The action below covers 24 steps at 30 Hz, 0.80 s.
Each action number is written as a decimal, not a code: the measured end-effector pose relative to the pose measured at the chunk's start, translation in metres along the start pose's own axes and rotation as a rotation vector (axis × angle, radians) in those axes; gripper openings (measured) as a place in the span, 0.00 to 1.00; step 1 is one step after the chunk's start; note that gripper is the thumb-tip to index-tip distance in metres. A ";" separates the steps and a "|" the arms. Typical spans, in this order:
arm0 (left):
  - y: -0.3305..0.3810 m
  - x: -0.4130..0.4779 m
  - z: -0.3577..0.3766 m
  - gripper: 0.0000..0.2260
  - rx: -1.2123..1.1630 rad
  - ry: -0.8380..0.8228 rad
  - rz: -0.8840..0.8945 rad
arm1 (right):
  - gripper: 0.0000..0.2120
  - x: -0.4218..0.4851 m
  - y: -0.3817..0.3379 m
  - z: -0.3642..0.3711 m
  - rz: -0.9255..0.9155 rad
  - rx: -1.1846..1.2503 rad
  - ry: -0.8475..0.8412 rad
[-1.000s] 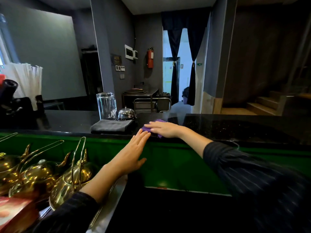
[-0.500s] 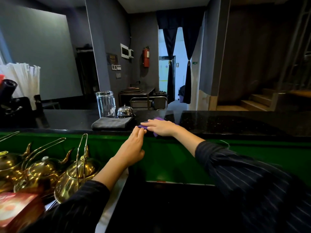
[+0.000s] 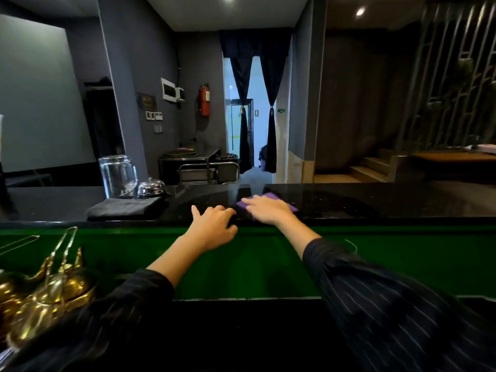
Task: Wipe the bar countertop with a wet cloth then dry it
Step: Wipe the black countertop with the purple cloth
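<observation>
The black speckled bar countertop (image 3: 349,202) runs across the middle of the head view above a green front panel. My right hand (image 3: 265,209) lies flat on a purple cloth (image 3: 271,196) and presses it onto the counter near the front edge. Only the cloth's far edge and right corner show past my fingers. My left hand (image 3: 213,224) rests on the counter's front edge just left of the cloth, its fingers curled over the edge. A folded dark grey cloth (image 3: 124,208) lies on the counter further left.
Behind the grey cloth stand an upturned clear glass (image 3: 117,173) and a chrome service bell (image 3: 151,187). Brass teapots (image 3: 45,296) sit below the counter at the lower left. Stairs (image 3: 373,170) rise beyond the counter at the right.
My right hand has slid the purple cloth to the right along the counter. My left hand has moved up from the green panel onto the counter's front edge, and the view has shifted right.
</observation>
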State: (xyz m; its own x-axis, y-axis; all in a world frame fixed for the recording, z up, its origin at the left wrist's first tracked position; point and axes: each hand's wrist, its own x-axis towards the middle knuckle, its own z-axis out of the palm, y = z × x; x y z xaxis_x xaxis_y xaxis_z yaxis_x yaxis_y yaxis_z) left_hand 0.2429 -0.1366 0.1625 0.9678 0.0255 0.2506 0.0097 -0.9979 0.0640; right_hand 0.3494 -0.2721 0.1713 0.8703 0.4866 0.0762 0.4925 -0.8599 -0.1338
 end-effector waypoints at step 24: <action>0.134 0.094 0.041 0.20 -0.056 -0.100 -0.019 | 0.24 -0.016 0.262 -0.048 -0.002 0.046 -0.124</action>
State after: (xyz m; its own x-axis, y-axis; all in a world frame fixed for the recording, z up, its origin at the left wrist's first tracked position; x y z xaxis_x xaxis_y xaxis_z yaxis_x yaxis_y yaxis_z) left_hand 0.3456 -0.2705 0.1554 0.9878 0.0355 0.1518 0.0169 -0.9924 0.1222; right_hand 0.4645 -0.5130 0.1828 0.8612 0.5062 -0.0455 0.4915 -0.8522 -0.1795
